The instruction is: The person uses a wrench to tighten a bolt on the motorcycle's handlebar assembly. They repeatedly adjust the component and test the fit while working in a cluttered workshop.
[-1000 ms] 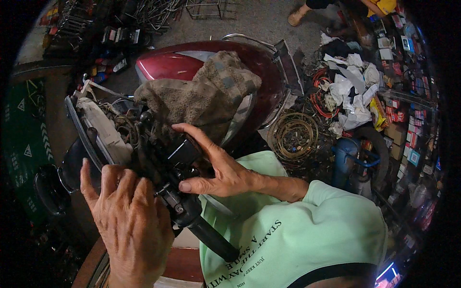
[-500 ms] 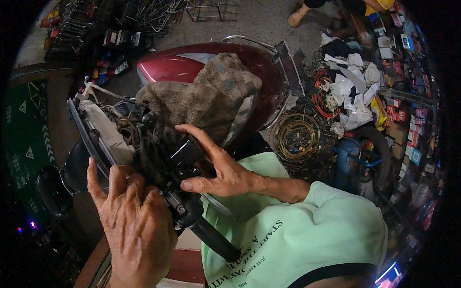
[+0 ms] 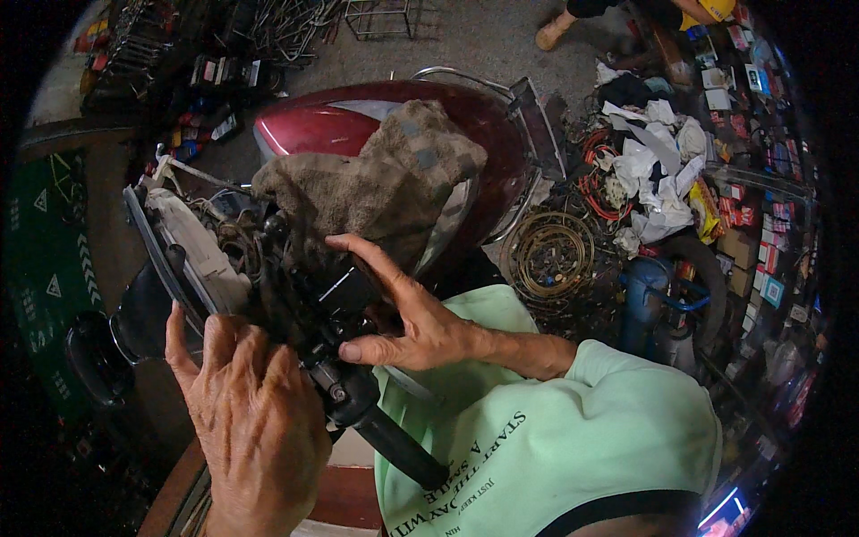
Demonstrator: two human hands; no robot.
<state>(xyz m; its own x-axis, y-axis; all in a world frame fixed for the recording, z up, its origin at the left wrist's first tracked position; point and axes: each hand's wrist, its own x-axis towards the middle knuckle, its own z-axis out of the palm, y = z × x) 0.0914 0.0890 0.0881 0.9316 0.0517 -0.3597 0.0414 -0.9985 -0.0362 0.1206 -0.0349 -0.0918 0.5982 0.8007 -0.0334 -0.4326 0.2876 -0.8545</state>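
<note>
Handlebar assembly (image 3: 344, 394), black, at the clock's centre, with twelve pointing straight ahead of the wearer; its rubber grip (image 3: 403, 447) runs out toward five.

Left hand (image 3: 255, 421), at eight: back uppermost, little finger extended, the other fingers bent over the assembly. Their tips are hidden, and from where I stand I cannot make out what they grip.

Right hand (image 3: 425, 327), at two: thumb and forefinger spread wide about a black box (image 3: 353, 291) at twelve, remaining fingers out of sight. Whether it grips the box I cannot say.

Shirt (image 3: 573, 412), pale green, dark lettering, on the wearer, at three.

Housing (image 3: 201, 251), pale, with wiring beside it, between ten and eleven.

Towel (image 3: 385, 174), brown, rumpled, at twelve, draped over a glossy red body panel (image 3: 313, 125).

Wire coil (image 3: 550, 255), brownish, on the floor at two; beyond it, a heap of crumpled white bags (image 3: 662, 170).

Cylinder (image 3: 640, 304), blue, between two and three.

Mat (image 3: 45, 304), green with pale markings, between nine and ten.

Hand tools (image 3: 134, 49), metal, massed at eleven.

Another person's foot (image 3: 555, 31), at one.
</note>
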